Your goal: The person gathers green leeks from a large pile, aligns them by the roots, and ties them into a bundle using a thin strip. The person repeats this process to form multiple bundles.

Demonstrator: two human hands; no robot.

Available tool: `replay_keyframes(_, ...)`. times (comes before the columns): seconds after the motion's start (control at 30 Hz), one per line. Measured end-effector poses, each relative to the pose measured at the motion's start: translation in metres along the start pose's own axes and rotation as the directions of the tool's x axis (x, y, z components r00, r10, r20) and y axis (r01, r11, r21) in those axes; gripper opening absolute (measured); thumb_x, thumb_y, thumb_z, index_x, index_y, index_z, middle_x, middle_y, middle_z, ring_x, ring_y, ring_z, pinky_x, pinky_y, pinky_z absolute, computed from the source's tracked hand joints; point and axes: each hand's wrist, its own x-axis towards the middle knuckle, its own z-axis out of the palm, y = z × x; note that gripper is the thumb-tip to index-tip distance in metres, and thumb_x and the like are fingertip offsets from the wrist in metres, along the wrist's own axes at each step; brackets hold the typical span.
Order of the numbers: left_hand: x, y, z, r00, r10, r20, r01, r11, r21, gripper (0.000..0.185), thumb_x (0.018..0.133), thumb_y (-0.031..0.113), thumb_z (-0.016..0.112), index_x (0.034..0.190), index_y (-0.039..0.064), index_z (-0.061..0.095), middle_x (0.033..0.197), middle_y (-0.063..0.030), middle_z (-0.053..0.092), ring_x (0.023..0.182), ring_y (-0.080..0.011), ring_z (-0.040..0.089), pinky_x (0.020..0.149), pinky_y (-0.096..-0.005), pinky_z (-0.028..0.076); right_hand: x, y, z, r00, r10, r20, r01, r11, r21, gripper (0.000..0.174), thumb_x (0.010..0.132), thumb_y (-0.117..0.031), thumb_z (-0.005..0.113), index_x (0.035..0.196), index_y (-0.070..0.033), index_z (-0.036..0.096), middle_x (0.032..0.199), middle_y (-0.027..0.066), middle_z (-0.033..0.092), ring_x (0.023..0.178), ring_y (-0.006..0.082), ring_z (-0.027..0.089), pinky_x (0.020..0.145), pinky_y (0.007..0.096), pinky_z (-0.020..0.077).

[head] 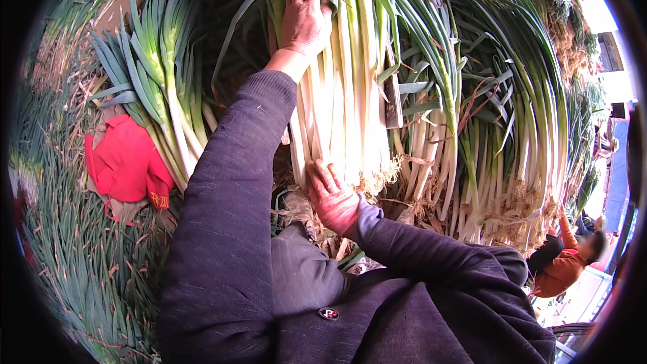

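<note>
Right before me stands a bundle of long green onions (349,106), white stalks down and roots at the lower end. My left hand (306,17) lies on its upper left part, where white turns to green; leaves cover some fingertips. My right hand (332,201) is at the bundle's lower left end, fingers laid flat against the stalk bases near the roots (379,177). A narrow wooden slat (393,91) shows at the bundle's right side. Left of my left arm, a few loose green onions (172,96) lean beside a red cloth (126,159) that bears writing.
More green onions (528,146) stand in bundles to the right, and a great mass of them (86,258) covers the left side. A person in an orange top (558,270) crouches at the far right. Dry leaves and roots lie near my knees.
</note>
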Motion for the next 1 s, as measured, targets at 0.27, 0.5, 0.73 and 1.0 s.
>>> replay_keyframes(0.27,0.006,0.007,-0.012,0.974,0.228,0.004,-0.228,0.973,0.036,0.072,0.104,0.035,0.068,0.170,0.019,0.045,0.174,-0.0233,0.034,0.158,-0.0487,0.035,0.132,-0.0558,0.032,0.025,-0.047,-0.017,0.942,0.308,0.137,-0.326,0.935,0.138,0.063,0.099,-0.018,0.057,0.151,0.016,0.052,0.170,0.0332,0.038,0.164,0.0505,0.027,0.135,0.0651,0.0260)
replay_keyframes(0.5,0.002,0.007,-0.012,0.980,0.195,0.031,-0.197,0.976,0.094,0.067,0.103,0.029,0.069,0.166,0.023,0.051,0.172,-0.0236,0.037,0.158,-0.0494,0.036,0.132,-0.0559,0.033,0.021,0.012,-0.042,0.941,0.138,-0.310,-0.011,0.925,0.381,0.048,0.083,0.002,0.067,0.130,0.007,0.064,0.132,0.0244,0.066,0.124,0.0461,0.066,0.106,0.0507,0.0580)
replay_keyframes(0.73,0.007,0.028,-0.029,0.954,0.273,-0.125,-0.242,0.946,0.215,0.048,0.103,0.029,0.069,0.146,0.006,0.065,0.149,-0.0277,0.063,0.141,-0.0400,0.060,0.119,-0.0527,0.048,0.052,0.051,-0.061,0.975,-0.215,-0.047,0.219,0.932,0.288,0.053,0.084,-0.020,0.076,0.129,0.005,0.067,0.136,0.0258,0.066,0.138,0.0461,0.058,0.126,0.0581,0.0419)
replay_keyframes(1.0,0.006,0.012,-0.015,0.968,0.250,0.002,-0.247,0.955,0.163,0.086,0.083,0.035,0.086,0.161,0.021,0.056,0.168,-0.0277,0.038,0.154,-0.0557,0.038,0.128,-0.0604,0.037,0.067,0.083,-0.047,0.850,-0.489,0.195,0.457,0.870,0.186,0.048,0.079,-0.039,0.082,0.107,-0.002,0.071,0.109,0.0176,0.068,0.118,0.0391,0.064,0.122,0.0583,0.0418)
